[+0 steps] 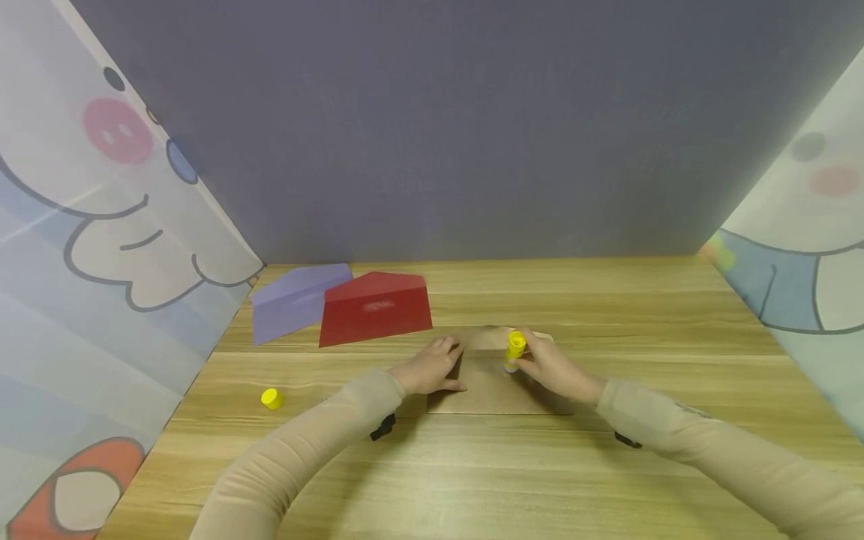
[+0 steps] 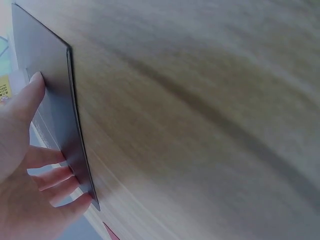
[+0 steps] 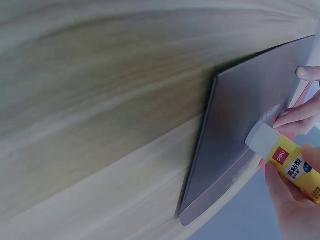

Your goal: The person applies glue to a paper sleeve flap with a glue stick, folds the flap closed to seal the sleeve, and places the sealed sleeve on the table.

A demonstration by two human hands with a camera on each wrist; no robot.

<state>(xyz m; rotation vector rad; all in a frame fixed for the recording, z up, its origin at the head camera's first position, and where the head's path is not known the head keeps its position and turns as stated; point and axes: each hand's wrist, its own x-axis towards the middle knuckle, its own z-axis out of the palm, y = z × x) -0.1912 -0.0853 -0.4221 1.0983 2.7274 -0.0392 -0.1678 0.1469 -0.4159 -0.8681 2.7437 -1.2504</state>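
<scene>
A brown paper envelope [image 1: 475, 397] with its flap folded out lies flat on the table before me. My left hand [image 1: 432, 366] rests on its left part, thumb and fingers spread over the paper in the left wrist view. A yellow and white glue stick [image 3: 287, 157] is held by my right hand [image 1: 556, 369], tilted, its white end against the envelope near the flap's fold. Whitish smears of glue [image 3: 271, 112] show beside that end in the right wrist view. The yellow cap [image 1: 272, 398] stands apart on the table's left side.
A red envelope [image 1: 375, 307] and a purple envelope [image 1: 297, 300], both with raised flaps, lie at the back left, the red one overlapping the purple. A grey panel [image 1: 432, 135] rises behind the wooden table [image 1: 472, 480]. Cartoon-printed walls flank both sides.
</scene>
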